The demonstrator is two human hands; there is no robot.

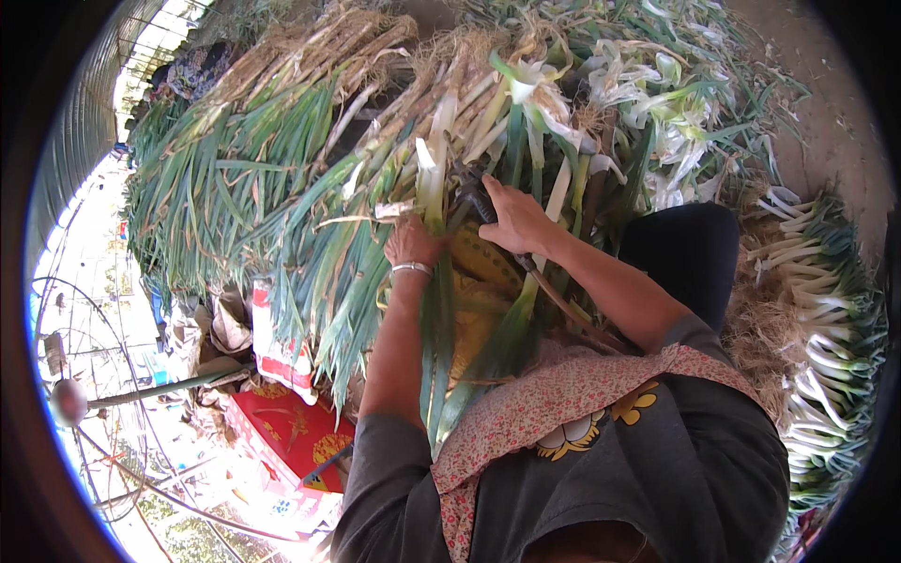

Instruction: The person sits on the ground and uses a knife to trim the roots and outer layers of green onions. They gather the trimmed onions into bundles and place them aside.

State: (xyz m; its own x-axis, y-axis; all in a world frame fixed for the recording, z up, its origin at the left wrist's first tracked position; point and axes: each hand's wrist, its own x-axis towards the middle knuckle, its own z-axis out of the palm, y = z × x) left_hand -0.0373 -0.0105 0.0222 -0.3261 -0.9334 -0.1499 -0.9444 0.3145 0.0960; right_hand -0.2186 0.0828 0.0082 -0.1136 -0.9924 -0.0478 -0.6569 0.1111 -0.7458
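Note:
My left hand, with a bracelet at its wrist, grips a leek or large green onion near where the white stalk turns green. The stalk points away from me and its leaves hang towards my lap. My right hand is closed around the black handle of an air blow gun, whose nozzle end lies just right of the stalk. A brown hose runs from the handle down to my waist. Unpeeled green onions with dry roots lie heaped beyond and left of my hands.
Peeled white skins pile up at the upper right. Cleaned green onions lie in a long row along the right side. My dark-clad knee rises beside my right arm. A red box stands at the lower left, near a pole.

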